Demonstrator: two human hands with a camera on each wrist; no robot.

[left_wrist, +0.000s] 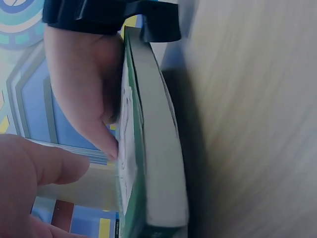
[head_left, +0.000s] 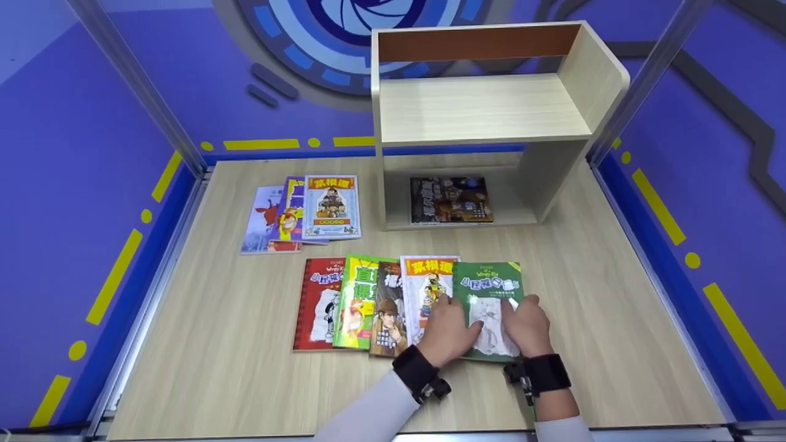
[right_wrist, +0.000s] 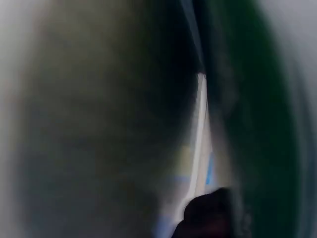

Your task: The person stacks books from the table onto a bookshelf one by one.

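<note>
A green paperback book (head_left: pixel 488 282) with a drawing on its cover lies at the right end of a row of books. My right hand (head_left: pixel 529 325) grips its right edge, the thumb (left_wrist: pixel 106 141) on the cover. My left hand (head_left: pixel 451 328) is spread over the book's left edge and the neighbouring yellow-titled book (head_left: pixel 424 276). In the left wrist view the left thumb (left_wrist: pixel 69 166) is apart from the green book's cover, whose white page edge (left_wrist: pixel 161 148) faces the camera. The right wrist view is a blur with a green patch (right_wrist: pixel 262 124).
Farther left in the row lie a brown book (head_left: pixel 388 313), a bright green book (head_left: pixel 356 307) and a red one (head_left: pixel 316 307), overlapping. Three overlapping books (head_left: pixel 331 209) lie behind them. A wooden shelf (head_left: pixel 479 110) stands at the back, a dark book (head_left: pixel 451 199) in its lower level.
</note>
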